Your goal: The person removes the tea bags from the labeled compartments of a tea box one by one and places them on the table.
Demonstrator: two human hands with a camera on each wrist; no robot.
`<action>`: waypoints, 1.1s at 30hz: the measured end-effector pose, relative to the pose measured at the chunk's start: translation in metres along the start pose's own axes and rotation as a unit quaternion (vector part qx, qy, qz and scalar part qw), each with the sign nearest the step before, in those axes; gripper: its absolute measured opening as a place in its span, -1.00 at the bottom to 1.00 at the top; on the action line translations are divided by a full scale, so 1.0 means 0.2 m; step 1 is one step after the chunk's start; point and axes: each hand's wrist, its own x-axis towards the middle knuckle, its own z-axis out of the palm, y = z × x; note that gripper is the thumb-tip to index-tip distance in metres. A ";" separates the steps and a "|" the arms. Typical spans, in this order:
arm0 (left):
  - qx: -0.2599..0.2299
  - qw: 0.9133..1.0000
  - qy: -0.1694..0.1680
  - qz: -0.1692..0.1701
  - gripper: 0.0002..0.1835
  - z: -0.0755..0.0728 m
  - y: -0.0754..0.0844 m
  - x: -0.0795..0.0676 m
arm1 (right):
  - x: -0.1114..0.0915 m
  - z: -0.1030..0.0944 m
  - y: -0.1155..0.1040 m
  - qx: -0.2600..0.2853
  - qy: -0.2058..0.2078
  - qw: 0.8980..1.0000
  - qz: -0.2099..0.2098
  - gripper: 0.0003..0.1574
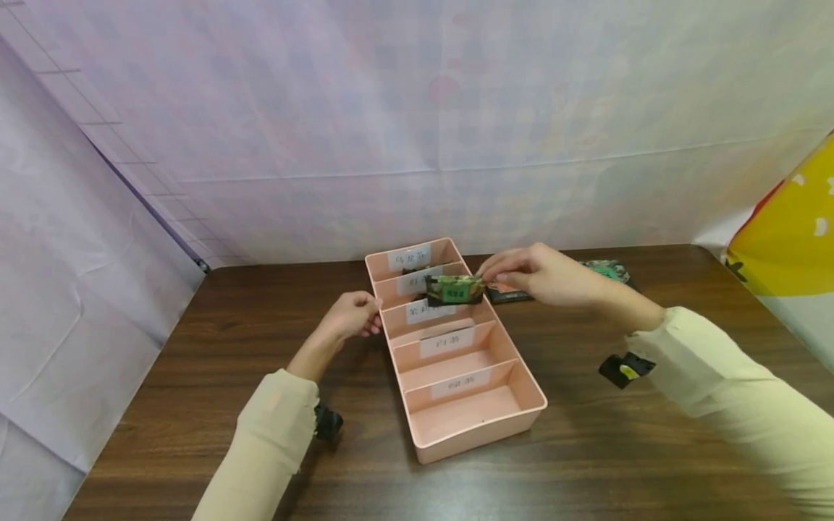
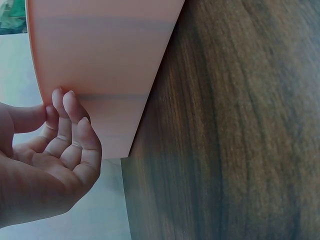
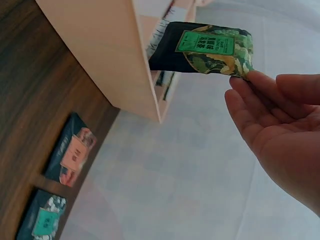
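My right hand (image 1: 544, 278) pinches one end of a dark tea packet with a green label (image 3: 207, 47) between thumb and fingers. The packet hangs over the pink divided box (image 1: 478, 438), overlapping its middle dividers in the head view. In the right wrist view the packet's far end overlaps the box's rim. On the box's other long side, my left hand (image 1: 352, 316) holds the rim, thumb at the edge and fingertips (image 2: 72, 95) against the outer wall. White handwritten labels (image 1: 447, 341) mark the compartments. Parts of dark packets show inside the rear ones.
Right of the box, a packet with an orange-red label (image 3: 75, 155) lies on the wooden table (image 1: 260, 347). Beside it is another with a teal label (image 3: 45, 220), partly behind my right forearm in the head view. A pale curtain (image 1: 417, 145) hangs behind the table.
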 end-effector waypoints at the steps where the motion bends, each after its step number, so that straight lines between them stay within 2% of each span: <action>1: 0.000 1.000 0.001 -0.001 -0.81 0.00 0.00 0.00 | -0.01 -0.01 0.00 0.003 0.003 1.000 0.003 -0.71; 10: -0.001 1.000 0.000 -0.002 -0.82 0.00 0.00 0.00 | -0.07 -0.13 -0.03 -0.044 0.042 0.998 -0.006 -0.71; 21: -0.001 1.000 -0.002 -0.003 -0.81 0.00 0.00 0.00 | -0.15 -0.21 -0.01 -0.034 0.075 0.996 0.045 -0.73; 27: -0.002 1.000 -0.001 -0.001 -0.81 0.00 0.00 0.00 | -0.20 -0.25 0.04 -0.043 0.069 0.994 0.076 -0.72; 33: -0.002 1.000 -0.001 0.000 -0.81 0.00 0.00 0.00 | -0.24 -0.27 0.10 -0.073 0.067 0.994 0.049 -0.72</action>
